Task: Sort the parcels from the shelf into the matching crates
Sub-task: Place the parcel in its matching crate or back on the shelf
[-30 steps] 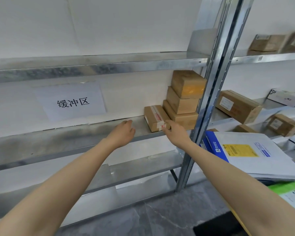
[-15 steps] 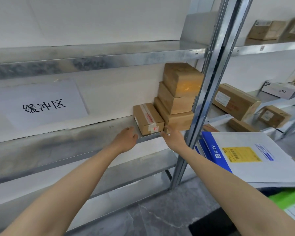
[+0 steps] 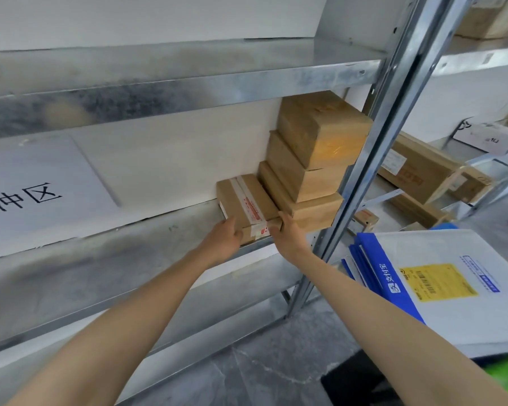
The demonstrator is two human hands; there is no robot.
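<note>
Taped cardboard parcel (image 3: 247, 203) flat at front of metal shelf (image 3: 129, 259), touching stack of three boxes (image 3: 311, 171) to its right, left hand (image 3: 223, 240) grasping near-left corner, right hand (image 3: 288, 234) grasping near-right corner

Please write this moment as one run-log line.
phase: pick | left grip: holds taped parcel, left front corner | right grip: holds right front corner | parcel: on shelf, beside three-box stack

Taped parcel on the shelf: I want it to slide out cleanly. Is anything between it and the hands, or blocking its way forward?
Nothing visible. The left hand and right hand grip the taped parcel at its front corners; the shelf edge before it is free. The stack of boxes stands beside it, at right.
</note>
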